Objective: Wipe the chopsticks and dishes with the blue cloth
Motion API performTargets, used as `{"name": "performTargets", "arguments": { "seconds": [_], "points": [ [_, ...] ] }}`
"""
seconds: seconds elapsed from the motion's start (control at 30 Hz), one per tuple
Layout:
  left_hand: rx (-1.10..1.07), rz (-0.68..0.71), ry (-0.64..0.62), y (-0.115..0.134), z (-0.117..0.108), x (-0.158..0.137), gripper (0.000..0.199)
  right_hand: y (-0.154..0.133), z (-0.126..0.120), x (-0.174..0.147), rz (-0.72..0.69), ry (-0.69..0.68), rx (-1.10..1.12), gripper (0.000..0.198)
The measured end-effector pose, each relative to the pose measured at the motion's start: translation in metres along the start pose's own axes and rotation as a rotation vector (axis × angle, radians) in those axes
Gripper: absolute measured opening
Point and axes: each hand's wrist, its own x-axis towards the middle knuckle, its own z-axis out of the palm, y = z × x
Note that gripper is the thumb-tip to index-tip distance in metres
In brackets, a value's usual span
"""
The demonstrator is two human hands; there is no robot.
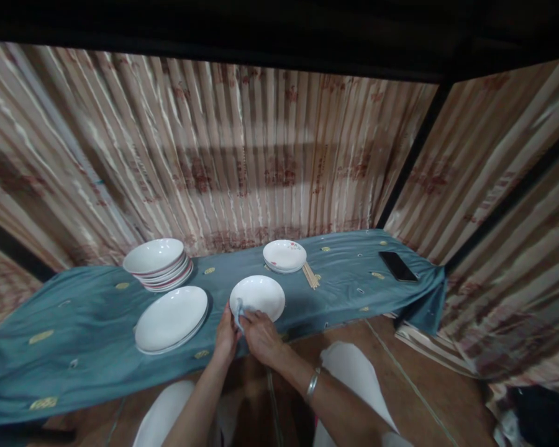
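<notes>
A round white plate (261,293) is in front of me at the near edge of the cloth-covered table. My left hand (226,334) is closed on the plate's left rim. Pinched in the fingers of my right hand (261,336) is a small light blue cloth (239,312), which lies over the plate's near-left rim. A bracelet circles my right wrist. Just left of my hands are stacked oval white plates (171,318). Behind the round plate sits a short stack of small plates (284,254) with a red flower pattern.
Several red-rimmed bowls (156,259) are stacked at the back left. Wooden chopsticks (310,275) lie beside the small plates. A black phone (397,266) rests on the right of the teal tablecloth (345,282). Patterned curtains (279,155) hang behind, between dark frame posts.
</notes>
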Motion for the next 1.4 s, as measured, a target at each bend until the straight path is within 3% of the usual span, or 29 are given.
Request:
{"name": "performTargets", "arguments": {
  "seconds": [0.33,0.43,0.63,0.73,0.83,0.9,1.03,1.23,1.4],
  "points": [
    [-0.016,0.007,-0.052,-0.005,-0.01,-0.002,0.047,0.01,0.005,0.027,-0.066,0.041,0.166,0.033],
    [-0.011,0.012,-0.061,-0.005,-0.011,-0.002,0.046,0.016,0.003,0.034,-0.083,-0.005,0.199,0.03],
    [0.128,0.135,-0.068,-0.007,-0.025,-0.001,0.047,0.043,-0.006,0.047,0.163,-0.035,0.272,0.03],
    [0.246,0.171,-0.059,-0.004,-0.035,-0.001,0.047,0.06,-0.013,0.054,0.241,0.029,0.343,0.026],
    [0.444,0.347,-0.027,0.0,-0.041,-0.007,0.052,0.073,-0.016,0.059,0.327,0.153,0.555,0.02],
    [0.608,0.535,-0.045,0.0,-0.038,-0.014,0.054,0.08,-0.017,0.06,0.364,0.191,0.615,0.022],
    [0.952,0.783,-0.26,-0.011,-0.018,-0.027,0.053,0.091,-0.019,0.052,0.393,0.24,0.782,0.028],
    [1.263,0.817,-0.445,-0.025,0.009,-0.026,0.043,0.108,-0.039,0.024,0.458,0.279,1.226,0.037],
    [1.094,0.755,-0.446,-0.022,0.012,-0.02,0.029,0.124,-0.055,0.005,0.555,0.306,1.351,0.043]
  ]
}}
